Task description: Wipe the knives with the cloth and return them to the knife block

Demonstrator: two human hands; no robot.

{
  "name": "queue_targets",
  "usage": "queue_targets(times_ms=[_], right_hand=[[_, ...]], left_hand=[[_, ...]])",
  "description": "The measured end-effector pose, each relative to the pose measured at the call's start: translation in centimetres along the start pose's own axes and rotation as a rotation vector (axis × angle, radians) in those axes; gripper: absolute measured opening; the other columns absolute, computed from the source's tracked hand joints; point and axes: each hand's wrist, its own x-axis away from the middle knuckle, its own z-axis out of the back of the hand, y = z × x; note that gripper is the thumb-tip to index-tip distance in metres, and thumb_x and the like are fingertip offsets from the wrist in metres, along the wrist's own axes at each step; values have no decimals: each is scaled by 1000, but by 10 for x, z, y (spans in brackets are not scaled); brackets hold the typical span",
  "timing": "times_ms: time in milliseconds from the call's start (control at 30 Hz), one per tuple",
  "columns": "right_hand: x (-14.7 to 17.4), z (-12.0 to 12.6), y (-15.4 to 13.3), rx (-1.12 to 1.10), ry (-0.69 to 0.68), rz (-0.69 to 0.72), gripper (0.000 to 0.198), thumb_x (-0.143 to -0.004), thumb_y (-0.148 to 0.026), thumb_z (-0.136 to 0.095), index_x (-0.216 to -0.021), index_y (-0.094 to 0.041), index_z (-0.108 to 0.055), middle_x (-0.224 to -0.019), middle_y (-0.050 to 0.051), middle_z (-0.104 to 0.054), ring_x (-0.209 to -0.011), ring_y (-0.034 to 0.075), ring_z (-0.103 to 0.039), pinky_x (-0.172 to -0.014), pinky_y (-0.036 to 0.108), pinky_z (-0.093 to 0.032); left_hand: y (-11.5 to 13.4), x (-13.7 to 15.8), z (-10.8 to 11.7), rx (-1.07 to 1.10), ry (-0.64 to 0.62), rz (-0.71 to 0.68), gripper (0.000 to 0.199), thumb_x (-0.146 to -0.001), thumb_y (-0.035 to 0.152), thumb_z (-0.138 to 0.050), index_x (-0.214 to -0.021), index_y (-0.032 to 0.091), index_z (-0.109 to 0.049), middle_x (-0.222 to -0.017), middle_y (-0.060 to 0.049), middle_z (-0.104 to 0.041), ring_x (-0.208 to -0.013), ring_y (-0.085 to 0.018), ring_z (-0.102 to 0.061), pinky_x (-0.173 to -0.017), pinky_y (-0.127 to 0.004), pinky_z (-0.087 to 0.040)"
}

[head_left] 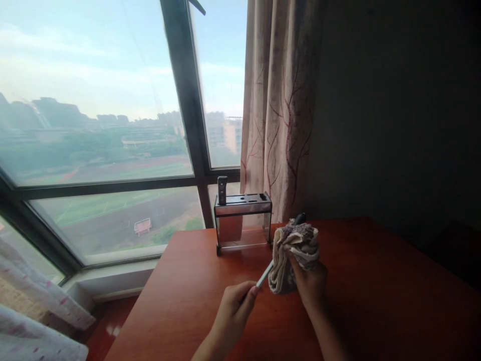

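Note:
My left hand [236, 306] is closed, pinching the near end of a thin pale strip [265, 274] between thumb and fingers. The strip slants up to the right and goes behind a folded beige and grey cloth [287, 258]. My right hand [311, 283] grips this bunched cloth from its right side. Past the cloth's top, a dark rounded end [300, 218] sticks out, roughly in line with the strip. Cloth hides the middle, so whether both are one piece I cannot tell. Behind the hands stands a clear-sided knife block [243, 208] with one black-handled knife [222, 190] in it.
The reddish-brown wooden table [180, 301] spans the foreground. Its left edge runs beside a window sill [112, 276]. A tall beige curtain [278, 100] hangs behind the block, and a pale curtain [37, 326] is at the lower left.

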Motion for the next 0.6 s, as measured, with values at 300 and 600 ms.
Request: queue_targets(times_ms=[300, 600], right_hand=[[2, -11, -12, -389, 37, -527, 37, -62, -45, -80, -88, -20, -72, -91, 5, -76, -90, 27, -68, -77, 35, -53], [10, -10, -29, -972, -167, -844, 45, -59, -48, -83, -93, -25, -67, -78, -3, -72, -71, 17, -67, -64, 28, -55]], left_hand=[[-13, -5, -4, 501, -60, 240, 45, -81, 55, -57, -80, 11, -65, -44, 10, -29, -38, -5, -19, -38, -20, -13], [2, 2, -6, 675, -277, 378, 42, -88, 49, -51, -80, 10, -65, -39, 9, -34, -32, -4, -18, -34, -20, -10]])
